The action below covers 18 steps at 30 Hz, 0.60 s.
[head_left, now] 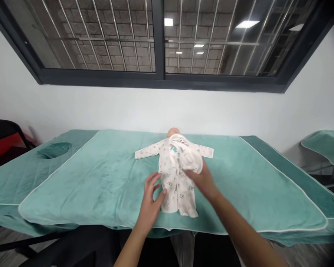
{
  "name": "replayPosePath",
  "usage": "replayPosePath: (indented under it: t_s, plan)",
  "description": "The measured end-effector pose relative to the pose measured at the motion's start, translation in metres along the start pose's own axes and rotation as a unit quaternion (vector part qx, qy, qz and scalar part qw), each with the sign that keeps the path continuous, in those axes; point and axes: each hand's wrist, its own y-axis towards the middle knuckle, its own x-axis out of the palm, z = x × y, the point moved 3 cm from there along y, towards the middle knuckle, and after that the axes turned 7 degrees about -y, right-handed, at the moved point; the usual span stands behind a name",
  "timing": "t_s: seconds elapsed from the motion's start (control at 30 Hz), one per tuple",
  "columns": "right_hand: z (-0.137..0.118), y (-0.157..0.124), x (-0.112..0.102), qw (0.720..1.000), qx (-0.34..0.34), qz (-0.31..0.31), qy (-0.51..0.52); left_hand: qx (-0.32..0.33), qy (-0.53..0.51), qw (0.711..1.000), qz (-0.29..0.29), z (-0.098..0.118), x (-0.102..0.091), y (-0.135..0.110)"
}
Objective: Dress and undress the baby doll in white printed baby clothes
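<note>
A baby doll (pixel 173 131) lies on its back across a green bed cover, its head toward the wall. White printed baby clothes (pixel 171 189) are spread over its body, sleeves out to both sides and two legs pointing at me. My right hand (pixel 203 181) is closed on a piece of white printed cloth (pixel 185 155), lifted over the chest and blurred by motion. Whether this cloth is part of the garment or separate, I cannot tell. At the garment's left side rests my left hand (pixel 152 194), fingers apart and curved, holding nothing.
The padded bed (pixel 86 178) has a face hole (pixel 54 150) at its left end. A black and red chair (pixel 5 141) stands at far left. Another green-covered surface (pixel 327 146) is at the right. Behind the bed are a white wall and a barred window (pixel 158 79).
</note>
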Motion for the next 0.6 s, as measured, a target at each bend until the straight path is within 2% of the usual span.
replayPosePath:
  t_s: [0.07, 0.13, 0.17, 0.23, 0.3, 0.37, 0.43, 0.5, 0.53, 0.6]
  plan:
    - [0.001, 0.015, -0.042, 0.992, -0.036, 0.030, -0.114, -0.030, 0.004, 0.999, 0.034, -0.019, -0.019, -0.002]
    - [0.013, 0.025, -0.081, 0.962, -0.038, 0.063, -0.263, -0.061, 0.007, 0.996, 0.057, -0.037, -0.034, 0.001]
    - [0.023, 0.026, -0.096, 0.937, -0.023, 0.070, -0.342, -0.071, 0.013, 0.995, 0.066, -0.044, -0.039, 0.004]
    - [0.055, 0.024, -0.116, 0.866, 0.059, 0.043, -0.494, -0.076, 0.034, 0.993, 0.079, -0.054, -0.044, 0.013]
    - [0.089, 0.017, -0.123, 0.792, 0.134, -0.034, -0.595, -0.063, 0.054, 0.993, 0.087, -0.059, -0.043, 0.029]
    - [0.111, 0.011, -0.126, 0.747, 0.155, -0.089, -0.640, -0.034, 0.076, 0.994, 0.077, -0.060, -0.036, 0.050]
    - [0.117, 0.009, -0.130, 0.737, 0.144, -0.130, -0.647, 0.009, 0.102, 0.993, 0.064, -0.058, -0.027, 0.077]
    - [0.105, 0.011, -0.137, 0.738, 0.124, -0.156, -0.645, 0.055, 0.129, 0.989, 0.053, -0.056, -0.017, 0.110]
    - [0.094, 0.014, -0.141, 0.736, 0.108, -0.153, -0.650, 0.079, 0.141, 0.986, 0.049, -0.055, -0.011, 0.129]
    - [0.067, 0.022, -0.142, 0.735, 0.066, -0.110, -0.666, 0.120, 0.159, 0.979, 0.044, -0.054, 0.003, 0.169]
